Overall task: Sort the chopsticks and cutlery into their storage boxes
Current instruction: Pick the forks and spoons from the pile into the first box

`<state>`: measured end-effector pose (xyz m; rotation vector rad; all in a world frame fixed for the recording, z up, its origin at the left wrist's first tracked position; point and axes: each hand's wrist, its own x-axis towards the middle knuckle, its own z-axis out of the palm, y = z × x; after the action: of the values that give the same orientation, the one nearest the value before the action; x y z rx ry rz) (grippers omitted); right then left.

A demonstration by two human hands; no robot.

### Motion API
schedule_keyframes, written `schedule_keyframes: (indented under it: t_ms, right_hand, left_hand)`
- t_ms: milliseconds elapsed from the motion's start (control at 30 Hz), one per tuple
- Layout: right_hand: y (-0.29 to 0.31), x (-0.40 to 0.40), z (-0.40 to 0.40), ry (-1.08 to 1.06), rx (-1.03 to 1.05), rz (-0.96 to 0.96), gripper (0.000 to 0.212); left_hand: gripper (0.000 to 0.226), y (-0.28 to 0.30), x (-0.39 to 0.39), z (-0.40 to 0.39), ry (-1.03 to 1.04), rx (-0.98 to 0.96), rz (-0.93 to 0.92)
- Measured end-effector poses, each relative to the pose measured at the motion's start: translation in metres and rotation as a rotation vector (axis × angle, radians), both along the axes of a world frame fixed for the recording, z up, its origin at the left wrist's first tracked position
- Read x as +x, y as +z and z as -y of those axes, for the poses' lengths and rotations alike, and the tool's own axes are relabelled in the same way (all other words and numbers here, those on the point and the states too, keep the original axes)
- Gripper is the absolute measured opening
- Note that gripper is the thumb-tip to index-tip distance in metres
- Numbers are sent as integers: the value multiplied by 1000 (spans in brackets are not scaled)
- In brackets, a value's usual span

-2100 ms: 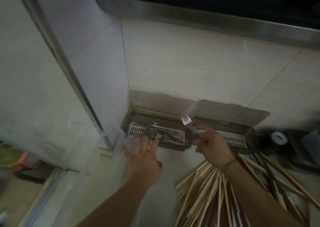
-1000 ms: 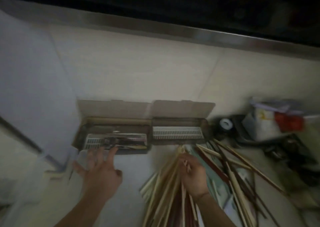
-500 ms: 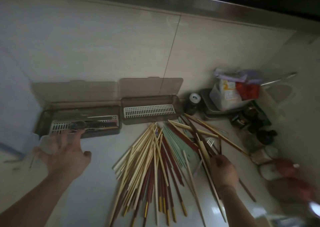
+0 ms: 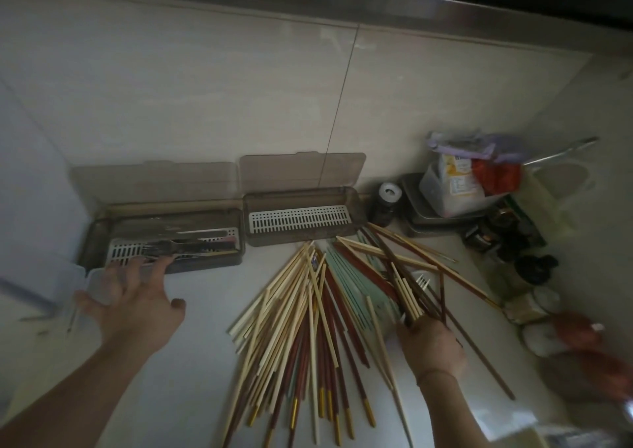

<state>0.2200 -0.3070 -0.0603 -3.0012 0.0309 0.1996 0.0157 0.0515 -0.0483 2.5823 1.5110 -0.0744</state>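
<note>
The sorting looks barely begun. The left storage box point(image 4: 161, 242), lid propped open against the tiled wall, holds a few pieces of metal cutlery point(image 4: 181, 243) lying on its white slotted insert, a fork among them as far as the dim light allows. The right storage box point(image 4: 301, 220), also open, shows only its bare slotted insert. Nearly everything else is left: a fanned heap of chopsticks point(image 4: 301, 327), pale, dark red and green, lies on the worktop point(image 4: 191, 396) just in front of the boxes, with a white fork point(image 4: 423, 281) poking out near its right side. The left hand point(image 4: 137, 302) lies released, fingers spread, its fingertips at the left box's front edge. The right hand point(image 4: 430, 345) is grasping a bundle of chopsticks from the heap's right side.
</note>
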Motion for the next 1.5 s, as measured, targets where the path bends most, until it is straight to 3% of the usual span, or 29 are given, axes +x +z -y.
schedule_keyframes:
  t_ms: [233, 333, 533, 667, 800, 900, 1067, 1233, 1500]
  right_hand:
    - [-12, -15, 1, -40, 28, -76, 49]
    - [-16, -13, -5, -37, 72, -66, 45]
    - [-13, -7, -14, -148, 279, -144, 44]
    - [5, -3, -18, -206, 661, -291, 27]
    - [21, -2, -27, -360, 1140, -611, 27]
    - [27, -5, -36, -326, 1261, -755, 30]
    - [39, -25, -48, -80, 1242, -860, 33]
    - [45, -28, -69, 252, 898, -481, 18]
    - [52, -18, -149, 546, 652, -299, 18]
  left_hand:
    - [71, 2, 0, 3, -3, 2, -2]
    - [71, 3, -1, 3, -5, -3, -12]
    - [72, 3, 0, 2, -13, -9, 0]
    - [72, 3, 0, 2, -17, -14, -8]
    - [73, 2, -1, 1, -14, 0, -9]
    - [74, 2, 0, 1, -19, 0, -22]
    - [75, 0, 0, 0, -25, -1, -25]
    - [75, 0, 1, 0, -38, 1, -36]
    - [76, 6, -1, 3, -61, 3, -36]
